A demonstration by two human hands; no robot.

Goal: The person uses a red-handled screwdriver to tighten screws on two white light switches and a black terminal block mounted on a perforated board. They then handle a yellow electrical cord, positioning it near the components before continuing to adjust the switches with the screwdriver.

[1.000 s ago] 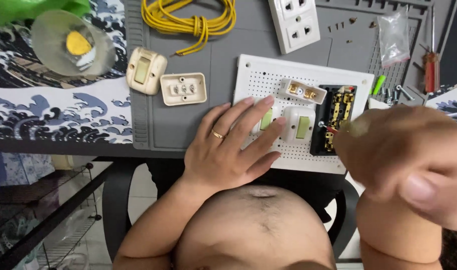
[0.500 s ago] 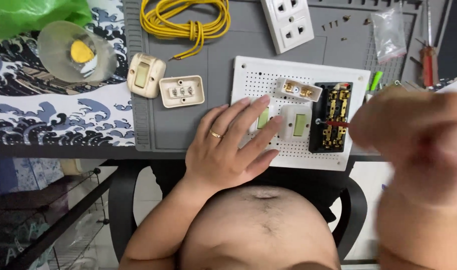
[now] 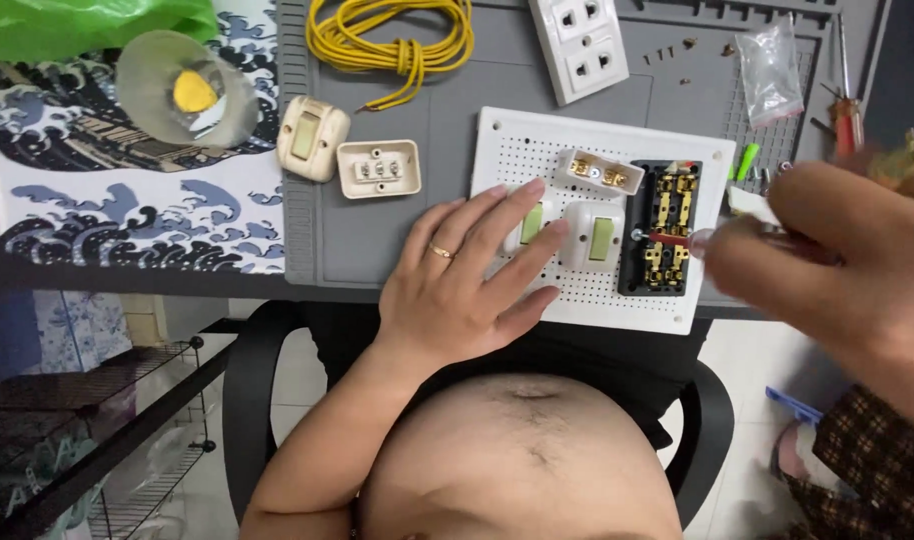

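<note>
l hand (image 3: 457, 280) flat on board (image 3: 517, 150), r hand (image 3: 837, 260) gripping screwdriver (image 3: 677, 238)

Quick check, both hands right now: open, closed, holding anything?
Left hand: open, flat on the white perforated board.
Right hand: closed on a screwdriver, tip at the black terminal block.

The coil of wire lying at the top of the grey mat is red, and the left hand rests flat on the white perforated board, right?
Not quite. The head view shows the coil of wire is yellow, not red. The rest holds: it lies at the top of the grey mat, and the left hand rests flat on the white perforated board.
</note>
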